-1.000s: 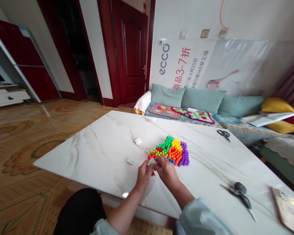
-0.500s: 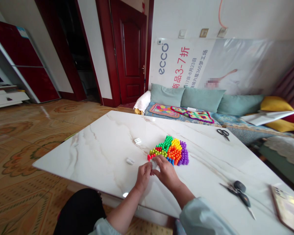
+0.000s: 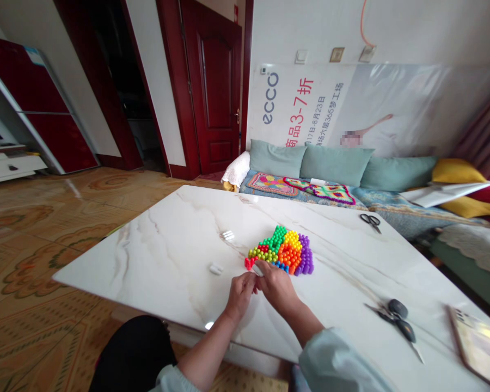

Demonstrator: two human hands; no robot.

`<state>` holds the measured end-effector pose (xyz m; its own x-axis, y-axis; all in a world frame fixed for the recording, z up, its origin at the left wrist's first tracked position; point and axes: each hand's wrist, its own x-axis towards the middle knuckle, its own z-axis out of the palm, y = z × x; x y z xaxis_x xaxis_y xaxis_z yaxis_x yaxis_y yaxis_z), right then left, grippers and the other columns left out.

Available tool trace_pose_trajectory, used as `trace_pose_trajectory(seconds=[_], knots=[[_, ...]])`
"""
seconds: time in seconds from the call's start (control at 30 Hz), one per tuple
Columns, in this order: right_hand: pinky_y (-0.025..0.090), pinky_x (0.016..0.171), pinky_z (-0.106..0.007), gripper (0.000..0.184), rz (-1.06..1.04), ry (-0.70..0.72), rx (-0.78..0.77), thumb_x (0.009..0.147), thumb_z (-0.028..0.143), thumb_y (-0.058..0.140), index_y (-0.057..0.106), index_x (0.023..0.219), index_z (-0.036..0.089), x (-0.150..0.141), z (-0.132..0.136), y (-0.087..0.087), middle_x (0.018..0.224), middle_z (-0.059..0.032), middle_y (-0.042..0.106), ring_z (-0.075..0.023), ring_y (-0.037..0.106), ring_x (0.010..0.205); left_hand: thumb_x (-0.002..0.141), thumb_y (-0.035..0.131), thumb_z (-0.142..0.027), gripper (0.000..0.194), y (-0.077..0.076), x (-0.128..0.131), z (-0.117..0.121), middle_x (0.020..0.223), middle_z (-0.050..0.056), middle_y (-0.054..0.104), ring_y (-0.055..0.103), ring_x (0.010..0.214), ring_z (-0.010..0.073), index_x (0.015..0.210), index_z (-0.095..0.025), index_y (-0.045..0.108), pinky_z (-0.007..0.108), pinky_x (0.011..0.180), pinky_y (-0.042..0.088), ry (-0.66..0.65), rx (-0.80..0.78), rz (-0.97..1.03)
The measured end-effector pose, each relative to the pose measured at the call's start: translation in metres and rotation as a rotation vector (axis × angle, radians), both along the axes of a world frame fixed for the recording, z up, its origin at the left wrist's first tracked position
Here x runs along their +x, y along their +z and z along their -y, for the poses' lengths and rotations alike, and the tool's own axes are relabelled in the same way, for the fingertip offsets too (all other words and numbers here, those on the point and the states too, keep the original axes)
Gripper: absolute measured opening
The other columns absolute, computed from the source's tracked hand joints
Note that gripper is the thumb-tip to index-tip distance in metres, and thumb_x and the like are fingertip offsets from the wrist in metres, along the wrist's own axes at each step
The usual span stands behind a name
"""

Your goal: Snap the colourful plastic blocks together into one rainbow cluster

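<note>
My left hand point(image 3: 240, 294) and my right hand point(image 3: 278, 286) meet above the near part of the marble-patterned table point(image 3: 179, 228). Their fingers are closed together. A small whitish piece point(image 3: 258, 270) shows at my right fingertips; its kind is unclear. Whatever my left fingers pinch is hidden. Just beyond the hands lies a patch of round plastic beads grouped by colour: green beads point(image 3: 278, 237), yellow beads point(image 3: 293, 238), orange beads point(image 3: 289, 256) and purple beads point(image 3: 306, 255). Red beads point(image 3: 250, 263) lie by my fingertips, and blue ones are partly covered by my right hand.
Two small white bundles point(image 3: 216, 269) point(image 3: 227, 235) lie left of the beads. To the right are open black-handled scissors point(image 3: 398, 321) and a phone point(image 3: 476, 343). Another pair of scissors point(image 3: 371, 220) is near the far edge. Behind stands a sofa with cushions point(image 3: 337, 164).
My right hand has closed and tilted over the whitish piece, so less of it shows. Both hands stay together in nearly the same place. The view has shifted slightly.
</note>
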<state>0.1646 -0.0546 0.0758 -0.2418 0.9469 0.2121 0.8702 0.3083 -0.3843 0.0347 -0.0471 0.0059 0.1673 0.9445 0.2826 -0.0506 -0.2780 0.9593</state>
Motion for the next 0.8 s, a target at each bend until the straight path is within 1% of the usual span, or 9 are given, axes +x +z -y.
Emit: trace_pose_trajectory(seconds=[0.13, 0.23, 0.33, 0.4, 0.47, 0.5, 0.57, 0.67, 0.8], knots=[[0.042, 0.067, -0.022, 0.032, -0.049, -0.128, 0.000, 0.083, 0.011, 0.045, 0.062, 0.108, 0.018, 0.009, -0.005, 0.003, 0.090, -0.0059, 0.072, -0.0170, 0.066, 0.080, 0.093, 0.042, -0.045, 0.041, -0.002, 0.001, 0.001, 0.064, 0.004, 0.062, 0.054, 0.058, 0.0135, 0.075, -0.014, 0.062, 0.024, 0.057, 0.043, 0.009, -0.057, 0.013], [0.042, 0.067, -0.022, 0.023, -0.118, -0.205, 0.046, 0.082, 0.017, 0.050, 0.066, 0.099, 0.020, 0.021, -0.007, 0.008, 0.086, -0.0043, 0.072, -0.0162, 0.065, 0.077, 0.095, 0.038, -0.042, 0.041, -0.002, 0.001, 0.001, 0.066, 0.005, 0.063, 0.057, 0.062, 0.0159, 0.076, -0.015, 0.063, 0.027, 0.061, 0.046, 0.098, 0.003, -0.089], [0.041, 0.065, -0.022, 0.020, -0.170, -0.256, 0.099, 0.082, 0.023, 0.053, 0.067, 0.096, 0.020, 0.033, -0.008, 0.013, 0.087, -0.0041, 0.071, -0.0159, 0.064, 0.075, 0.094, 0.041, -0.033, 0.030, 0.001, -0.003, 0.001, 0.089, 0.008, 0.066, 0.061, 0.089, 0.0214, 0.086, -0.018, 0.066, 0.035, 0.084, 0.047, 0.345, 0.240, -0.304], [0.040, 0.063, -0.022, 0.020, -0.195, -0.287, 0.123, 0.081, 0.026, 0.054, 0.068, 0.095, 0.021, 0.040, -0.007, 0.017, 0.088, -0.0037, 0.071, -0.0157, 0.064, 0.075, 0.090, 0.048, -0.026, 0.021, 0.001, -0.011, 0.000, 0.116, 0.011, 0.060, 0.051, 0.113, 0.0265, 0.101, -0.021, 0.066, 0.044, 0.100, 0.037, 0.582, 0.345, -0.483], [0.038, 0.060, -0.023, 0.020, -0.211, -0.330, 0.130, 0.081, 0.029, 0.055, 0.068, 0.094, 0.022, 0.046, -0.005, 0.022, 0.087, -0.0029, 0.071, -0.0156, 0.063, 0.072, 0.085, 0.054, -0.019, 0.030, -0.002, -0.025, -0.004, 0.134, 0.013, 0.047, 0.038, 0.128, 0.0318, 0.114, -0.021, 0.062, 0.050, 0.105, 0.031, 0.767, 0.314, -0.667], [0.038, 0.059, -0.023, 0.020, -0.218, -0.357, 0.128, 0.081, 0.032, 0.055, 0.068, 0.094, 0.023, 0.050, -0.005, 0.024, 0.086, -0.0024, 0.071, -0.0157, 0.062, 0.071, 0.083, 0.055, -0.016, 0.034, -0.006, -0.034, -0.007, 0.138, 0.014, 0.043, 0.035, 0.129, 0.0340, 0.117, -0.020, 0.061, 0.052, 0.104, 0.031, 0.810, 0.267, -0.753], [0.037, 0.059, -0.023, 0.022, -0.227, -0.416, 0.120, 0.081, 0.036, 0.056, 0.068, 0.094, 0.024, 0.058, -0.004, 0.029, 0.083, -0.0018, 0.071, -0.0160, 0.061, 0.070, 0.081, 0.056, -0.012, 0.032, -0.014, -0.052, -0.016, 0.131, 0.015, 0.048, 0.040, 0.123, 0.0355, 0.110, -0.019, 0.065, 0.051, 0.097, 0.038, 0.763, 0.195, -0.896], [0.037, 0.059, -0.024, 0.021, -0.208, -0.508, 0.085, 0.079, 0.035, 0.058, 0.068, 0.094, 0.023, 0.079, -0.004, 0.031, 0.078, -0.0018, 0.069, -0.0164, 0.061, 0.069, 0.081, 0.052, -0.007, 0.026, -0.024, -0.074, -0.035, 0.107, 0.012, 0.058, 0.052, 0.102, 0.0280, 0.092, -0.020, 0.071, 0.042, 0.091, 0.045, 0.579, 0.210, -0.969], [0.036, 0.060, -0.024, 0.016, -0.084, -0.595, -0.015, 0.077, 0.027, 0.058, 0.066, 0.089, 0.020, 0.108, 0.000, 0.021, 0.080, -0.0036, 0.069, -0.0172, 0.061, 0.073, 0.080, 0.056, -0.010, 0.022, -0.027, -0.075, -0.057, 0.099, 0.010, 0.057, 0.052, 0.096, 0.0258, 0.091, -0.021, 0.071, 0.039, 0.090, 0.045, 0.530, 0.260, -0.942]])
